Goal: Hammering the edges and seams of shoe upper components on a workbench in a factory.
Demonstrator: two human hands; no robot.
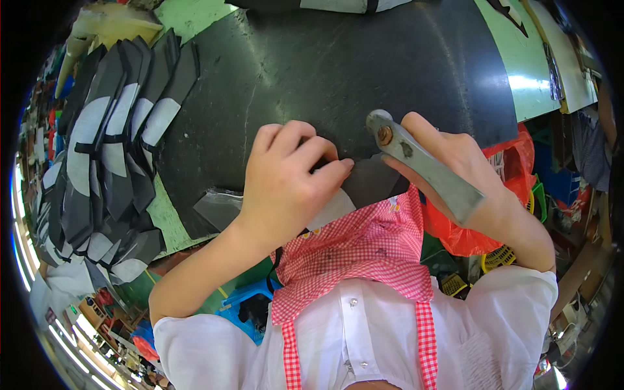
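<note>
My left hand [292, 179] is closed, its fingers curled and thumb pressed down on a flat dark-grey piece [370, 182] with a light-grey section at the near edge of the black work surface. The piece's other end shows left of my wrist; its middle is under my hand. My right hand [448, 156] is closed round a hammer [435, 169] with a grey metal head. The end of its wooden handle shows in the head; the rest of the handle is hidden. The hammer is just right of my left fingertips, above the piece's right end.
Stacks of similar dark and light-grey pieces [120, 136] bound with black bands lie on the left. More pieces [331, 5] lie at the far edge of the black surface [351, 71]. A red plastic bag [455, 237] hangs at the right, near yellow baskets [499, 259].
</note>
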